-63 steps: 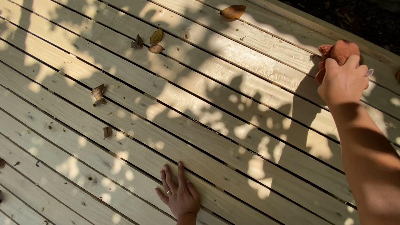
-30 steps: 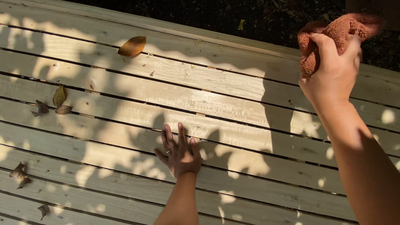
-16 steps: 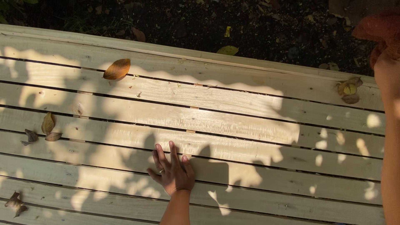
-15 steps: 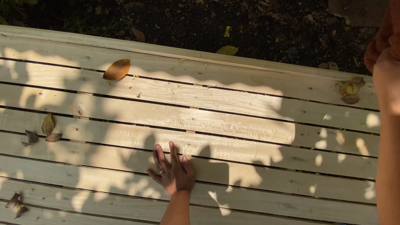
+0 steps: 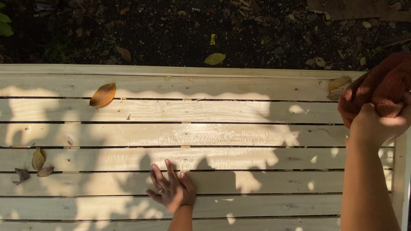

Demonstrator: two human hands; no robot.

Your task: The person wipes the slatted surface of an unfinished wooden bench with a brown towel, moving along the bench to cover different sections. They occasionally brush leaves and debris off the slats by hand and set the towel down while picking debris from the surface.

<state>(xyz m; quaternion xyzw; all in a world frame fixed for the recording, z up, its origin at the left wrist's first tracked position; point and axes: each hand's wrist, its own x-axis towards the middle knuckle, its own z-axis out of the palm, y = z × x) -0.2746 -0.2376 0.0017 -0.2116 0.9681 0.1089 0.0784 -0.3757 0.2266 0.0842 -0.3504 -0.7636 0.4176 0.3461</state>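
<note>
The left hand (image 5: 173,190) lies flat, fingers spread, on the slatted wooden bench (image 5: 205,137) near its front edge. The right hand (image 5: 376,126) is clenched on a rust-red cloth (image 5: 379,92), perhaps a sponge, above the bench's right end.

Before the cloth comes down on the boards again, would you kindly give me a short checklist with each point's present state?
1. Right hand grips the reddish-brown cloth: ok, bunched in the fist.
2. Left hand steady: ok, flat on the slatted wooden deck.
3. Boards free of litter: not ok, an orange leaf lies near the far edge and dry leaves at the left.
4. Leaf under the cloth: not ok, one rests at the far right edge.
5. Boards dry: cannot tell, dappled light hides it.
</note>
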